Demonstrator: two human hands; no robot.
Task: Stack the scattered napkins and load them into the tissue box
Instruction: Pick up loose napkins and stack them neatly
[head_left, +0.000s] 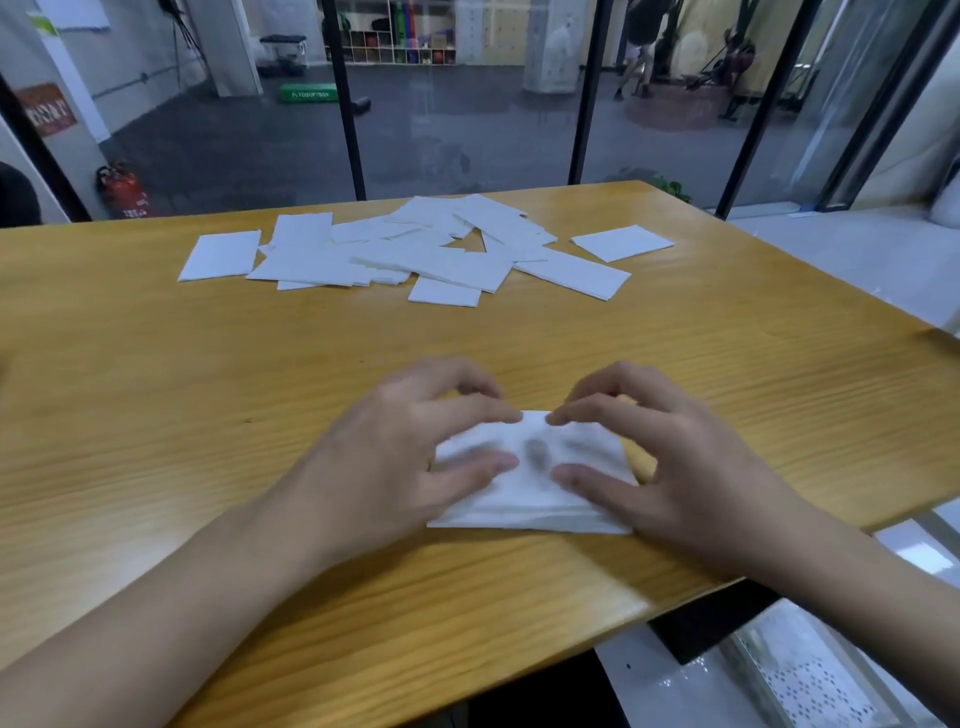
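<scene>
Item: small stack of napkins (530, 475), white, near table edge, between both hands. Left hand (395, 457) and right hand (670, 457) clasped its two sides, fingers curled over the top, thumbs on the near part. Squaring would go best with even inward pressure and edges tapped flush before adding more. Top sheet blurred, possibly rumpled. Remaining scattered napkins (415, 254): flat, overlapping, far across the wooden table (208, 415). Tissue box not seen.

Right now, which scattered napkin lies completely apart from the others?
The far-right napkin: bare wood surrounds it. The far-left one nearly meets the pile.
</scene>
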